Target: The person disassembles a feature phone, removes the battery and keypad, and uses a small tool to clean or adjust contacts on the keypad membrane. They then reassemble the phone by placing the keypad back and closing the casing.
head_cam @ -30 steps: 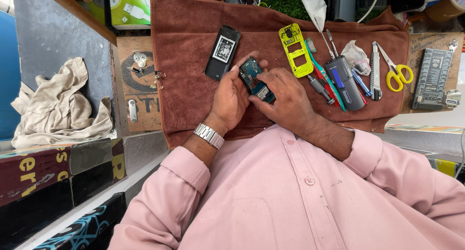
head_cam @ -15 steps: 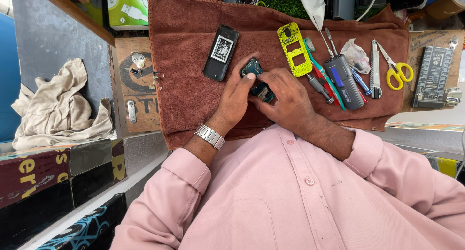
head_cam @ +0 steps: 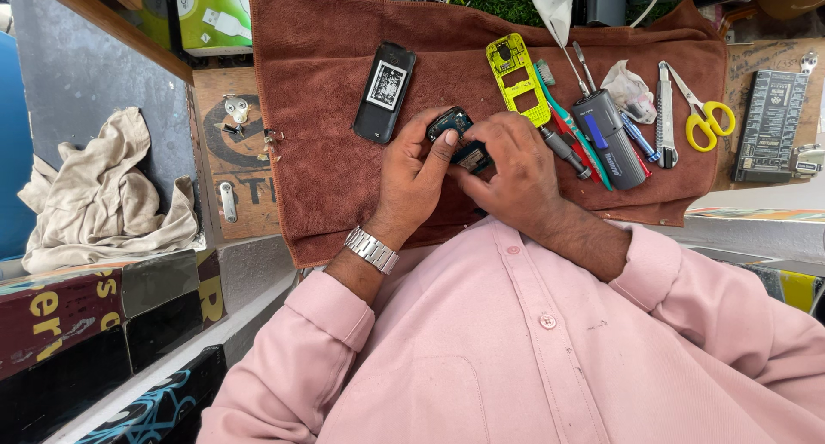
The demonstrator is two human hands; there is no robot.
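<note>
Both hands hold a small dark phone body (head_cam: pixel 454 137) just above a brown towel (head_cam: pixel 318 169). My left hand (head_cam: pixel 414 179), with a metal watch on the wrist, grips the phone's left side, thumb on its upper end. My right hand (head_cam: pixel 516 171) covers its right and lower part, so most of the phone is hidden. A black phone back (head_cam: pixel 386 91) with a light label lies on the towel to the upper left. To the upper right of my hands lies a yellow-green phone frame (head_cam: pixel 516 79).
Right of my hands the towel carries screwdrivers (head_cam: pixel 567 147), a dark grey tool (head_cam: pixel 610 139), a utility knife (head_cam: pixel 666 113) and yellow-handled scissors (head_cam: pixel 709 117). A black rectangular device (head_cam: pixel 769 124) lies far right. A beige rag (head_cam: pixel 103 195) and a green box (head_cam: pixel 215 10) are at the left.
My hands have shifted slightly on the dark phone body and my left thumb has slid up to its top end. The things on the towel have not moved.
</note>
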